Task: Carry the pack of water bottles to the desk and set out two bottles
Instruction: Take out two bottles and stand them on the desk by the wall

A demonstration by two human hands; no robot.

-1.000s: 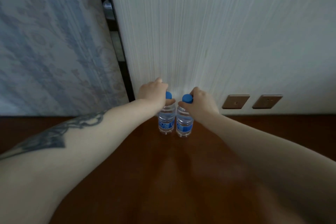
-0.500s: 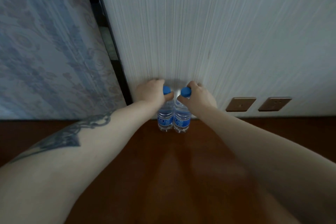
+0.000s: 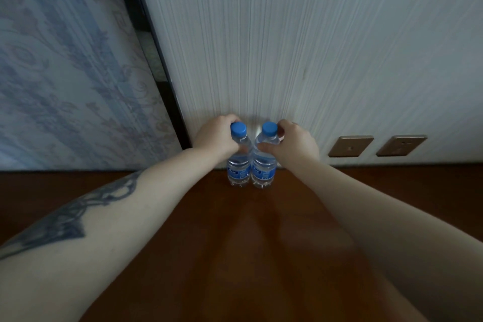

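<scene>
Here the two water bottles stand upright on the dark wooden tabletop (image 3: 251,256), right at its far edge against the pale striped wall panel (image 3: 300,47), and touching each other side by side. The left hand (image 3: 217,136) wraps the shoulder of the left bottle (image 3: 238,165) just under its blue cap; the right hand (image 3: 295,141) does the same on the right bottle (image 3: 264,167). Both sets of fingers are closed around the necks, thumbs in front. Holding high near the caps looks like a way to steady the bottles and square them into a neat pair against the wall, which suggests the setting-out step is nearly finished, with only the release left.

Much is hidden. The fingers curl behind the necks, so their tips cannot be seen, and how firmly they press is unclear. The label print is too small to read. The pack the bottles belong to is nowhere in view. The near and side edges of the tabletop are cut off by the frame and the forearms. Two bronze wall plates (image 3: 350,146) sit just right of the bottles; what they are I cannot tell.
</scene>
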